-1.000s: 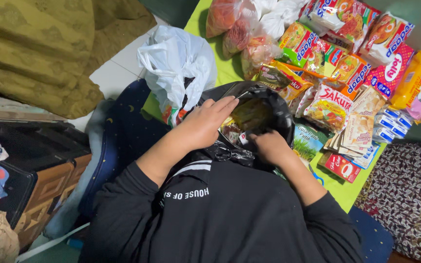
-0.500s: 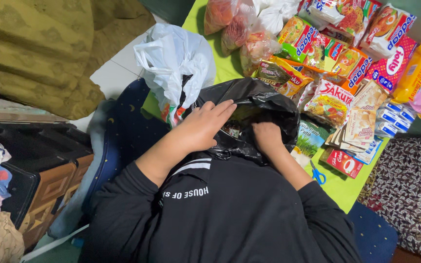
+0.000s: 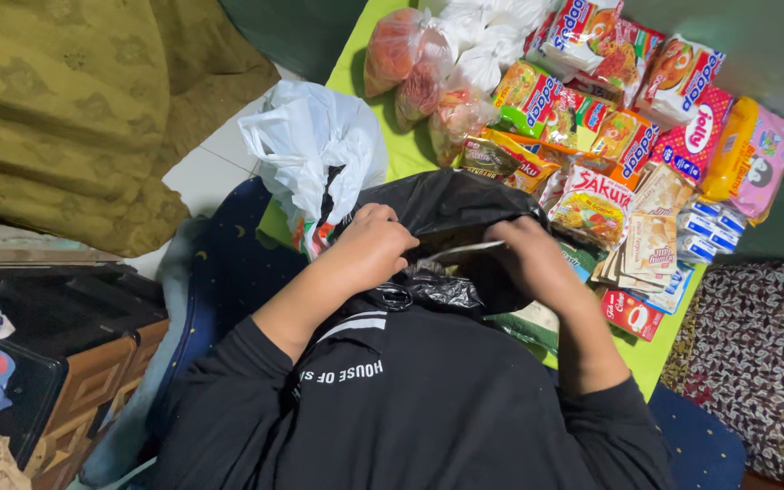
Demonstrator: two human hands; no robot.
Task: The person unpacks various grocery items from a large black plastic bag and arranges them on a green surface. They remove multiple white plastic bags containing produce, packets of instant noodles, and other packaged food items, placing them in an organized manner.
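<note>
- The black plastic bag (image 3: 451,204) sits at the near edge of the green table (image 3: 369,54), right in front of the person, and it looks thin — if both hands pull the rim apart too hard, I think the film could tear.
- The bag leans against the person's body and partly over the table edge; if the grip loosens, it may tip and spill what is inside down to the floor. What is inside I cannot see now.
- The left hand (image 3: 372,249) is curled almost closed, fingers bent over the left side of the bag's rim, holding the black plastic.
- The right hand (image 3: 526,259) is also bent, not flat — it grips the right side of the rim, and a thin pale strip (image 3: 465,251) runs between the two hands. Whether it is held or only lies at the mouth of the bag, I cannot tell.
- A white plastic bag (image 3: 315,145) stands just beside the left hand, touching the black one; a wide move of the elbow could push it off.
- The noodle packets (image 3: 592,195) and the small red box (image 3: 632,313) lie close to the right forearm, so they could be swept aside.
</note>
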